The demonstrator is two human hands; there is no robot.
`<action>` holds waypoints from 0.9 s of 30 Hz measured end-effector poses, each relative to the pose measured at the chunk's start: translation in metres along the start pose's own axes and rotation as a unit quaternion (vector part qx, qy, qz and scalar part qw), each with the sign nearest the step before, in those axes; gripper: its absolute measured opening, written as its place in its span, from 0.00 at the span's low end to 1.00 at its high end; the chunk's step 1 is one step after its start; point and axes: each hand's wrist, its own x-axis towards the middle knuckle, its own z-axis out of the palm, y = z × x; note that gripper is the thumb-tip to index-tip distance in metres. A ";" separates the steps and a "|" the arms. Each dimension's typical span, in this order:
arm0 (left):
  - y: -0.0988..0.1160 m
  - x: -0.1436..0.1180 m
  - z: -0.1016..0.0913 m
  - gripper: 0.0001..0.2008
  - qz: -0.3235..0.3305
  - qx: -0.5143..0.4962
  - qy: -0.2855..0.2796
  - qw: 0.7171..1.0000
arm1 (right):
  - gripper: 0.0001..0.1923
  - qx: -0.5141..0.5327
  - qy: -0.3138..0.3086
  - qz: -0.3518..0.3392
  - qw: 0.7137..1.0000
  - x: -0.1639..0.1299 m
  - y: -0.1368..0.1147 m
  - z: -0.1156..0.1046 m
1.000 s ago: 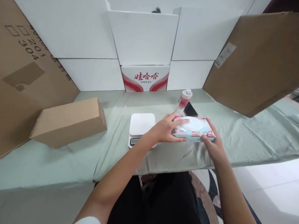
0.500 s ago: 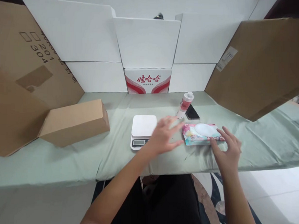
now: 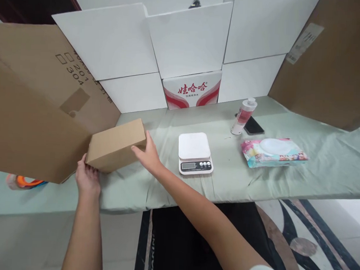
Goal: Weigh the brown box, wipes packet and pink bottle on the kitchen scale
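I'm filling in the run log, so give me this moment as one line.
left hand: on box left end | right hand: on box right end | scale, wipes, bottle: on table, untouched

We see a box (image 3: 116, 144) of plain brown cardboard, matt and smooth. The counter (image 3: 231, 181) wears a pale green cloth, soft and creased. The scale (image 3: 194, 152) is white plastic with a smooth top that has a slight sheen. The wipes pack (image 3: 274, 152) is glossy printed plastic film. The bottle (image 3: 243, 116) looks like smooth white plastic with a red label. The phone (image 3: 253, 125) shows a dark glossy face. Behind stand white panels (image 3: 112, 44), matt and flat, and large sheets (image 3: 28, 116) of dull brown cardboard.
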 end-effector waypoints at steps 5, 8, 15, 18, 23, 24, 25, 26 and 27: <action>0.041 -0.033 0.067 0.13 0.029 -0.061 -0.013 0.998 | 0.48 -0.030 0.005 -0.076 0.997 -0.021 0.000 -0.042; 0.063 -0.065 0.123 0.18 0.025 -0.092 -0.074 0.993 | 0.38 -0.086 0.045 -0.174 0.980 -0.061 -0.009 -0.116; 0.043 -0.124 0.237 0.32 -0.060 -0.121 -0.245 0.960 | 0.36 -0.207 0.218 -0.170 0.939 -0.091 -0.015 -0.254; 0.028 -0.131 0.246 0.32 -0.074 -0.102 -0.247 0.961 | 0.35 -0.228 0.211 -0.166 0.936 -0.082 -0.010 -0.272; 0.016 -0.130 0.238 0.31 -0.058 -0.071 -0.236 0.967 | 0.31 -0.195 0.207 -0.175 0.943 -0.082 0.005 -0.274; 0.015 -0.131 0.237 0.32 -0.059 -0.072 -0.234 0.968 | 0.31 -0.190 0.208 -0.178 0.943 -0.083 0.007 -0.273; 0.014 -0.131 0.237 0.32 -0.061 -0.073 -0.233 0.968 | 0.31 -0.189 0.209 -0.181 0.942 -0.084 0.008 -0.272; 0.013 -0.132 0.237 0.33 -0.061 -0.072 -0.233 0.968 | 0.31 -0.190 0.208 -0.182 0.942 -0.085 0.008 -0.272; 0.013 -0.132 0.237 0.33 -0.060 -0.068 -0.232 0.968 | 0.32 -0.193 0.208 -0.180 0.942 -0.086 0.008 -0.272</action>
